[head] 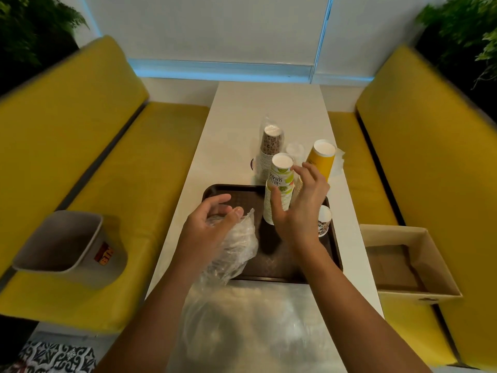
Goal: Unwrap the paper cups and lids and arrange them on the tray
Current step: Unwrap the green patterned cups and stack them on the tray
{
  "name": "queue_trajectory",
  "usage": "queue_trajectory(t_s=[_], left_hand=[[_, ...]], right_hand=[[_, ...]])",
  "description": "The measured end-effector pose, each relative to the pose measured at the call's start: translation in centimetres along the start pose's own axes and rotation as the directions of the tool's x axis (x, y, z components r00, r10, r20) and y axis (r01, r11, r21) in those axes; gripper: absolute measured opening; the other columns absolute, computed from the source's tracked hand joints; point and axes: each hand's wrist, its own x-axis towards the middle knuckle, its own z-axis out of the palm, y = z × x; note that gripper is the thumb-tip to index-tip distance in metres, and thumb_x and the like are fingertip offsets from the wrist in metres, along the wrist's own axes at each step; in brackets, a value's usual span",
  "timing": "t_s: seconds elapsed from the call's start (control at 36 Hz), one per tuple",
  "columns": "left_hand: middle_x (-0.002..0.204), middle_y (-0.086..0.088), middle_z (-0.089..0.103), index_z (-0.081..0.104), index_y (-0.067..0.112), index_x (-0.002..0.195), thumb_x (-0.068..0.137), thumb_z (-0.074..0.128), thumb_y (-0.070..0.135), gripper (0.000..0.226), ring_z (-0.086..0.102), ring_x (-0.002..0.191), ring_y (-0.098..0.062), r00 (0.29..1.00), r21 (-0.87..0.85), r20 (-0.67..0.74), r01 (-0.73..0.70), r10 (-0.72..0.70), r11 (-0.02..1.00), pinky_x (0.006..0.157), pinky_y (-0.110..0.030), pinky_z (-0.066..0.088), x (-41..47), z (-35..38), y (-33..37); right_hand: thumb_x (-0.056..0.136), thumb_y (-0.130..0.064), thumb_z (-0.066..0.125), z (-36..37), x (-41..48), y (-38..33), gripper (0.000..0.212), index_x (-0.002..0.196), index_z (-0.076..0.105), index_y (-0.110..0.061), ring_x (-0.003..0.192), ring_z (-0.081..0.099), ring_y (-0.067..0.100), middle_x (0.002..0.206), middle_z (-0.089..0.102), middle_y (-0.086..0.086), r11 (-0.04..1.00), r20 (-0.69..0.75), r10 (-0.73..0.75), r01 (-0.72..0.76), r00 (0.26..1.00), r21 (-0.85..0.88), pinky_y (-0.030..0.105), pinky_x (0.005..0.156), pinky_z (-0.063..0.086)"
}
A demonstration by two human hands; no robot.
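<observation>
The "Hello Summer" cup stack stands upside down on the brown tray, toward its far side. The right hand is cupped loosely around it with the fingers spread, thumb in front and fingertips behind. It's relaxed, not gripping, and honestly I can't tell if it's even touching the cups. The left hand is over the tray's near-left part with its fingers curled, pinching a crumpled clear plastic wrap that hangs down over the tray's front edge.

A single small cup with a dark pattern also sits upside down at the tray's right edge. Just past the tray there's a yellow cup stack (its base is hidden by the right hand) and a brown patterned stack still in its clear sleeve, standing on the white table.

Closer to the camera, a big clear plastic bag lies on the table. A grey bin sits on the yellow bench on the left, and an open cardboard box is on the right one.
</observation>
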Motion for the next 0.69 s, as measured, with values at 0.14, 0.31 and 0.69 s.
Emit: queue_trajectory(t_s=[0.14, 0.31, 0.69], left_hand=[[0.119, 0.017, 0.071, 0.061, 0.049, 0.13, 0.079, 0.067, 0.077, 0.058, 0.067, 0.112, -0.002, 0.993, -0.019, 0.118, 0.022, -0.019, 1.0, 0.1, -0.038, 0.056, 0.0, 0.7, 0.2], [0.119, 0.017, 0.068, 0.059, 0.04, 0.136, 0.082, 0.066, 0.077, 0.066, 0.063, 0.111, 0.005, 0.996, -0.105, 0.092, 0.008, 0.001, 0.994, 0.093, -0.022, 0.046, -0.6, 2.8, 2.1], [0.113, 0.006, 0.076, 0.07, 0.028, 0.124, 0.1, 0.066, 0.04, 0.027, 0.074, 0.105, -0.014, 0.999, -0.089, 0.034, 0.037, -0.034, 0.995, 0.087, -0.049, 0.064, -5.4, 7.5, 1.1]], right_hand=[[0.098, -0.026, 0.064, -4.1, -2.1, -3.7, 0.04, 0.131, 0.054, -0.005, 0.122, 0.053, 0.028, 0.128, 0.051, 0.011, 0.925, 0.419, -0.157, -0.016, 0.894, 0.38, 0.042, 0.103, 0.047], [0.099, -0.024, 0.068, -5.4, -5.0, -1.0, 0.019, 0.109, 0.076, -0.01, 0.111, 0.066, 0.019, 0.117, 0.066, 0.003, 0.898, 0.476, 0.034, -0.237, 0.879, 0.372, 0.041, 0.096, 0.053], [0.094, -0.039, 0.069, -11.5, -6.3, -0.3, 0.028, 0.1, 0.08, -0.015, 0.107, 0.066, 0.006, 0.117, 0.069, -0.001, 0.722, 0.419, 0.459, -0.603, 0.784, 0.338, 0.027, 0.094, 0.054]])
